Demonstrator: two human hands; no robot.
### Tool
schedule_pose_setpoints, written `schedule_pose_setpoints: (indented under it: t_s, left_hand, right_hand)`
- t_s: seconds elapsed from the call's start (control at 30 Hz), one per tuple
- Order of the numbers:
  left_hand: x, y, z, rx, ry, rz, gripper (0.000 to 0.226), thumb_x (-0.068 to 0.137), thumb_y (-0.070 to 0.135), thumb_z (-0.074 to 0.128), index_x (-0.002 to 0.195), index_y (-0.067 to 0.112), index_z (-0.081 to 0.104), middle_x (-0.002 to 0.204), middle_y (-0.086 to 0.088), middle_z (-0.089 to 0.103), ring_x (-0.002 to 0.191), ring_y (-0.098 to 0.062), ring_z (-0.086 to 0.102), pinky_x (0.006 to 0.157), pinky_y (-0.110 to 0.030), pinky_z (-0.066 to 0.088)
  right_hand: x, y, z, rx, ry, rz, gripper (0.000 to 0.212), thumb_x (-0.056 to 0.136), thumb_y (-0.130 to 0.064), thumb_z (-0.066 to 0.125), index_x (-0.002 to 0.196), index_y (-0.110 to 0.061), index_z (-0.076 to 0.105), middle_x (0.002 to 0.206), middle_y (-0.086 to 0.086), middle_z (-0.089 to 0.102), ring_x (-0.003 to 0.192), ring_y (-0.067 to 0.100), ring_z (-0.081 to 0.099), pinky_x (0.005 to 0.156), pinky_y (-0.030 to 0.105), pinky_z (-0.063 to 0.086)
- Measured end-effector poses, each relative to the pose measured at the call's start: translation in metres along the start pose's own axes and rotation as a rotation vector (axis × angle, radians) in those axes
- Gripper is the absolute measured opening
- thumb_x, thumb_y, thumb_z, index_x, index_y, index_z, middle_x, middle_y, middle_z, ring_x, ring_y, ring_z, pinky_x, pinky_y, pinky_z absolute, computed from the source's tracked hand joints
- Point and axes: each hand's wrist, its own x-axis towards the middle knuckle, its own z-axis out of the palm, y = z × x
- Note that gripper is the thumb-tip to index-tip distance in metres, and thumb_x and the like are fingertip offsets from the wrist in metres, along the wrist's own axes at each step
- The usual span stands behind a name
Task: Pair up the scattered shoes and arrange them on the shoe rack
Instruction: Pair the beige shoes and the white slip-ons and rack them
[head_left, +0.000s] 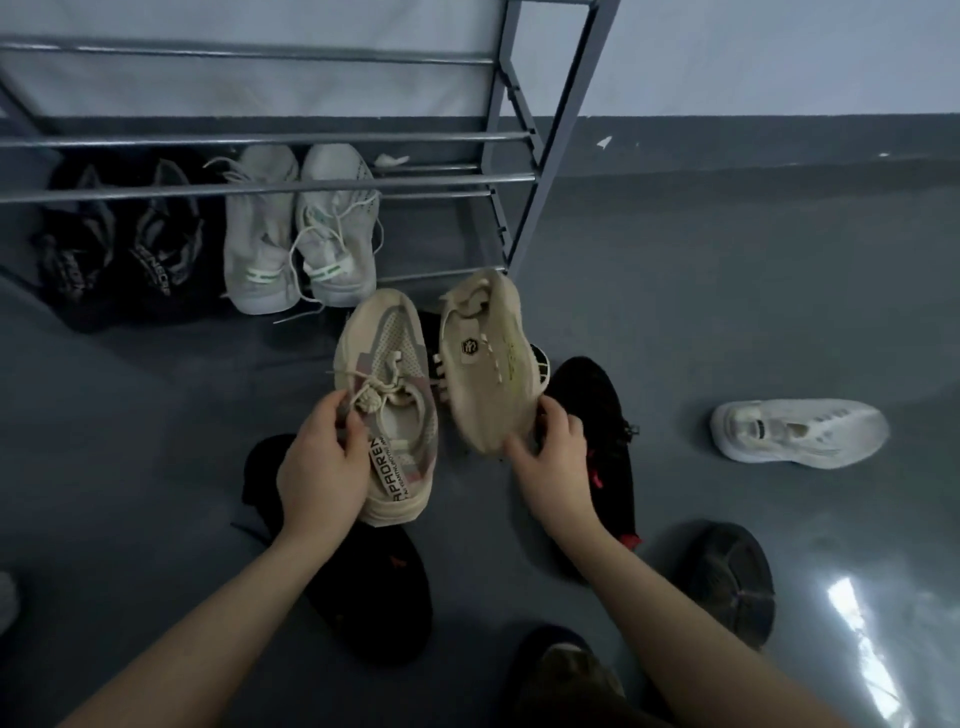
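Observation:
My left hand (322, 462) grips the heel of a beige mesh sneaker (387, 374) with a lettered strap, toe pointing away from me. My right hand (550, 457) holds the heel end of a second beige sneaker (488, 353), tilted onto its side with a small black badge showing. Both shoes hang above the floor just in front of the grey metal shoe rack (519, 179). On the rack's bottom level sit a black pair (119, 234) and a light grey pair (301, 228), side by side.
Loose shoes lie on the grey floor: a black one (374, 587) under my left arm, a black one with red trim (602, 431) under my right hand, a white sneaker (800, 431) at the right, a dark shoe sole-up (727, 582) near right.

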Motion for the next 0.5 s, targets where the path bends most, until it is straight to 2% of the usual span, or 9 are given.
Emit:
schedule_pose_setpoints:
  t_s: [0.07,0.2,0.27,0.37,0.43,0.5]
  left_hand:
    - [-0.005,-0.006,-0.001,0.005,-0.02,-0.017,0.036,0.095,0.025,0.046,0.128,0.014,0.051,0.107,-0.009,0.066,0.092,-0.026,0.062,0.072,-0.035,0.045]
    - [-0.016,-0.006,0.006,0.003,-0.093,-0.007,0.037,0.094,0.026,0.046,0.13,0.016,0.049,0.11,-0.009,0.066,0.095,-0.027,0.062,0.076,-0.038,0.048]
    - [-0.019,-0.001,0.008,0.002,-0.119,-0.003,0.036,0.095,0.026,0.046,0.129,0.016,0.05,0.111,-0.01,0.065,0.098,-0.029,0.061,0.078,-0.038,0.046]
    - [-0.024,0.009,0.002,-0.045,-0.133,-0.002,0.036,0.095,0.026,0.046,0.129,0.016,0.05,0.113,-0.012,0.064,0.1,-0.029,0.06,0.081,-0.037,0.043]
    - [-0.025,0.016,-0.007,-0.102,-0.122,0.025,0.036,0.095,0.027,0.046,0.128,0.015,0.05,0.113,-0.012,0.064,0.099,-0.029,0.06,0.083,-0.041,0.045]
    - [-0.023,0.019,-0.016,-0.145,-0.083,0.028,0.035,0.094,0.027,0.047,0.126,0.014,0.051,0.112,-0.011,0.064,0.096,-0.026,0.06,0.083,-0.04,0.046]
  right_hand:
    - [-0.004,0.007,0.013,-0.219,-0.007,-0.102,0.056,0.089,-0.021,0.055,0.14,-0.016,0.033,0.129,0.012,0.039,0.116,0.027,0.04,0.095,0.036,0.041]
    - [-0.007,0.006,0.022,-0.385,-0.135,-0.122,0.047,0.093,-0.041,0.047,0.136,-0.022,0.041,0.132,0.013,0.042,0.117,0.036,0.042,0.098,0.045,0.036]
    - [-0.01,0.0,0.02,-0.342,-0.183,-0.127,0.046,0.093,-0.044,0.046,0.135,-0.024,0.043,0.133,0.008,0.047,0.122,0.03,0.042,0.101,0.044,0.029]
    - [-0.019,-0.015,0.021,-0.23,-0.233,-0.247,0.043,0.092,-0.04,0.051,0.132,-0.024,0.047,0.126,0.002,0.057,0.121,0.021,0.046,0.099,0.039,0.022]
    - [-0.023,-0.028,0.025,-0.147,-0.214,-0.32,0.045,0.09,-0.034,0.055,0.132,-0.021,0.047,0.123,0.004,0.059,0.117,0.021,0.05,0.099,0.038,0.024]
    - [-0.023,-0.04,0.029,-0.102,-0.161,-0.378,0.045,0.089,-0.026,0.058,0.131,-0.017,0.048,0.12,0.007,0.06,0.111,0.025,0.055,0.098,0.04,0.033]
